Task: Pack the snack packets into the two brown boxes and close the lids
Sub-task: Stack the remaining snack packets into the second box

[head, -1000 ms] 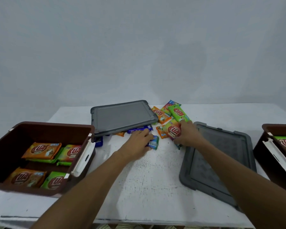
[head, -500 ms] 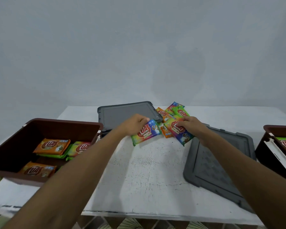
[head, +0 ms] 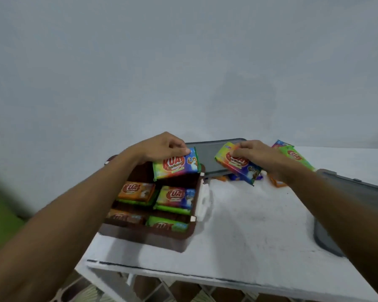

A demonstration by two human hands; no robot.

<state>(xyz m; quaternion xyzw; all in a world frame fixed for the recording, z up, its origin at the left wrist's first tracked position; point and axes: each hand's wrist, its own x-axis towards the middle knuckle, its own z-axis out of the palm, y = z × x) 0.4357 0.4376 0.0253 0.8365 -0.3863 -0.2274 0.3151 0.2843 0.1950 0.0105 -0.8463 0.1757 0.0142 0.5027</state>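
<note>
A rainbow packet (head: 176, 166) hangs over the far end of the open brown box (head: 144, 235). The left hand (head: 162, 147) pinches it along its top edge, fingers curled. Below it in the box lie an orange packet (head: 135, 189) and others; the nearest two are too blurred to make out well. The right hand (head: 258, 155) grips a second packet (head: 238, 165) above the white table (head: 249, 225), in front of a grey lid (head: 214, 155). A green packet (head: 297, 158) lies just behind that hand. Another lid (head: 358, 197) lies at the right.

Open brown box (head: 144, 236) w/ pkts (head: 136, 190); rainbow pkt (head: 176, 166) above, 2nd pkt (head: 238, 168) beside.
</note>
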